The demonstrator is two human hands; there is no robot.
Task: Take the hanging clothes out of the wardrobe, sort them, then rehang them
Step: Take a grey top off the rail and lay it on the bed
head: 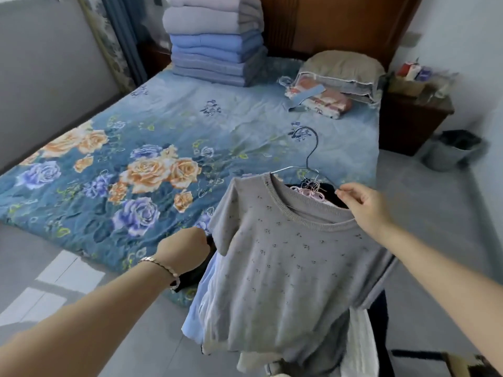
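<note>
A person holds up a bunch of clothes (272,308) just past the foot corner of a bed (163,118). The front one is a grey top (285,268) with tiny dark dots, and it hangs on a thin wire hanger (310,156) with its hook sticking up. The right hand (364,205) pinches this hanger between thumb and fingers at the top's right shoulder. Behind the grey top are more clothes: a pale blue one (193,319), a white one (359,346) and something black. Some pink hangers (313,193) peek out in the neck hole. The left hand (185,248) is curled like a fist beside the grey sleeve. Its fingers are hidden behind the cloth, so I cannot tell what it grips. There is a bracelet (160,265) on that wrist. The bed has a blue cover with big orange and purple roses. At the far end sits a tall pile of folded blankets (215,42), grey on top and blue below. Near it are a pillow (343,69) and a folded cloth (318,99). Beside the bed stand a brown cabinet (408,123) and a grey bin (451,151)
</note>
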